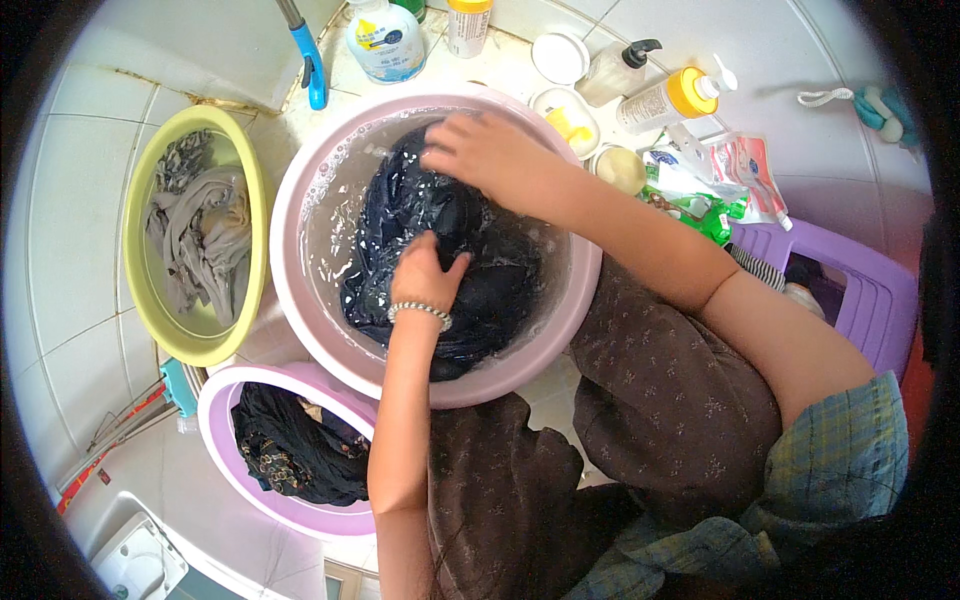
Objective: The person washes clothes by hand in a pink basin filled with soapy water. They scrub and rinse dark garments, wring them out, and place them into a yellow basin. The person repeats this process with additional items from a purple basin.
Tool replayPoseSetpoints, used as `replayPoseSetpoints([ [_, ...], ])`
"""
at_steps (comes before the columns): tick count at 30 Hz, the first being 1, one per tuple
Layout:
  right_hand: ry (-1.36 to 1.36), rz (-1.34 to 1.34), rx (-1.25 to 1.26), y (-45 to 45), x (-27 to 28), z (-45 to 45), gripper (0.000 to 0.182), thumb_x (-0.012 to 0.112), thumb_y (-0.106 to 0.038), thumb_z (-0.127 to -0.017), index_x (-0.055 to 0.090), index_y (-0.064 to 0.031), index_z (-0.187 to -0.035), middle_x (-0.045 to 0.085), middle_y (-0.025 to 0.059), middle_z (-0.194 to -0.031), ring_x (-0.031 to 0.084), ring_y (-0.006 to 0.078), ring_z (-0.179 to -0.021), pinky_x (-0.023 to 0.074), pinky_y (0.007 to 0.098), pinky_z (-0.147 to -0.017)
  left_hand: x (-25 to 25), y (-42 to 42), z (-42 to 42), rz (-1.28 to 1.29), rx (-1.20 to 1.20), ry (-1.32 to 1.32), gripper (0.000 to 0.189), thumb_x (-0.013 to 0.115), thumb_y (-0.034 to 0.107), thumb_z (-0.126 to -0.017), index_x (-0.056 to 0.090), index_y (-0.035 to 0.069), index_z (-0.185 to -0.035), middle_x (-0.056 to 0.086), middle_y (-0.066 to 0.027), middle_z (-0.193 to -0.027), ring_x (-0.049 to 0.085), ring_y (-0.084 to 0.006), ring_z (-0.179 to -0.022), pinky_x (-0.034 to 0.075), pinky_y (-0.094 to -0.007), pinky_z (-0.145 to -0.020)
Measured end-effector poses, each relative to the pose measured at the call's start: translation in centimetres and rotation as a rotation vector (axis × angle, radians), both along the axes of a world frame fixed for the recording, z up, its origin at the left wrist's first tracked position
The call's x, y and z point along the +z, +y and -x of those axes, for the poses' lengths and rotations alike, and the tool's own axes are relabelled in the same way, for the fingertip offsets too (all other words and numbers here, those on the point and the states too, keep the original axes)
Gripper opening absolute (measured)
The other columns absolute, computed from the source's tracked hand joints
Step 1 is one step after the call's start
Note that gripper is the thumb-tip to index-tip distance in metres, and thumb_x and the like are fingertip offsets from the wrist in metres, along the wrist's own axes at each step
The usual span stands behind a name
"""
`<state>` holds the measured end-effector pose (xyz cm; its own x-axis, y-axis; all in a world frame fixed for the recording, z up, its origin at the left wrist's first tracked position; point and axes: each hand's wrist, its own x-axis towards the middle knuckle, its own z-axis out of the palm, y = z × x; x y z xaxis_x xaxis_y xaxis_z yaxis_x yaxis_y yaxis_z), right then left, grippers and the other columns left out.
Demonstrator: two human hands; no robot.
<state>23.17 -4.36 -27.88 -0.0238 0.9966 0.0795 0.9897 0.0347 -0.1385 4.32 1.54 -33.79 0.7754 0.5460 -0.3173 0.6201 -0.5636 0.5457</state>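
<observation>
A pink plastic basin [287, 255] of cloudy, bubbly water holds soaked dark fabric [480, 292], its folds wet and shiny. My left hand [426, 277], with a beaded bracelet [420, 307] on the wrist, rests on the middle of the fabric. Its thumb stands apart and its fingers bend down; whether they pinch cloth cannot be told. Over the fabric's upper part is my right hand [472, 154], slightly blurred, its fingers spread and no cloth visibly held. Their tips are at or just above the wet folds.
At left stands a yellow-green basin [137, 247] with grey clothes [202, 232] in water. Below it, a purple-pink basin [217, 439] holds black patterned clothes [300, 450]. Bottles [386, 45], a soap dish [568, 124] and refill pouches [742, 176] line the wall near a purple plastic stool [877, 292].
</observation>
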Motion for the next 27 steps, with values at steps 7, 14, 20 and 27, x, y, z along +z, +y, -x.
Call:
replayPoseSetpoints([
  [7,0.602,0.506,0.126,-0.2,-4.1,0.9,0.047,0.062,-0.024,-0.073,0.054,-0.0124,-0.117,0.056,0.0071,-0.111,0.042,0.0252,-0.115,0.0333,0.0419,-0.091,2.0,2.1,2.4,0.944,0.21,-0.415,0.028,0.054,-0.003,-0.075,0.056,-0.001,-0.103,0.061,-0.0021,-0.094,0.056,-0.0105,-0.084,0.044,-0.0241,-0.077],
  [14,0.8,0.325,0.229,-1.0,-8.7,2.4,0.059,0.068,-0.03,-0.072,0.044,-0.0114,-0.123,0.047,0.0175,-0.119,0.04,0.0356,-0.114,0.03,0.0447,-0.098,6.0,3.9,3.4,1.242,0.566,-0.832,0.039,0.06,0.005,-0.074,0.051,-0.004,-0.111,0.06,-0.0103,-0.103,0.059,-0.0175,-0.091,0.046,-0.0286,-0.084],
  [20,0.813,0.1,-0.153,-0.4,-8.7,3.3,0.036,0.063,-0.017,-0.077,0.047,-0.008,-0.107,0.06,0.0199,-0.089,0.058,0.0367,-0.085,0.0455,0.045,-0.072,6.0,5.4,4.1,1.014,0.723,-0.906,0.028,0.058,0.011,-0.08,0.051,0.002,-0.105,0.059,-0.0091,-0.098,0.059,-0.0204,-0.086,0.049,-0.0318,-0.078],
  [27,0.467,0.056,-0.121,0.4,0.1,0.9,0.03,0.066,-0.028,-0.073,0.057,-0.0098,-0.096,0.06,0.0092,-0.097,0.058,0.0289,-0.089,0.047,0.0433,-0.07,4.9,8.3,6.2,0.662,0.813,-0.912,0.009,0.057,0.008,-0.085,0.055,0.001,-0.091,0.061,-0.0058,-0.087,0.058,-0.0128,-0.075,0.048,-0.0264,-0.071],
])
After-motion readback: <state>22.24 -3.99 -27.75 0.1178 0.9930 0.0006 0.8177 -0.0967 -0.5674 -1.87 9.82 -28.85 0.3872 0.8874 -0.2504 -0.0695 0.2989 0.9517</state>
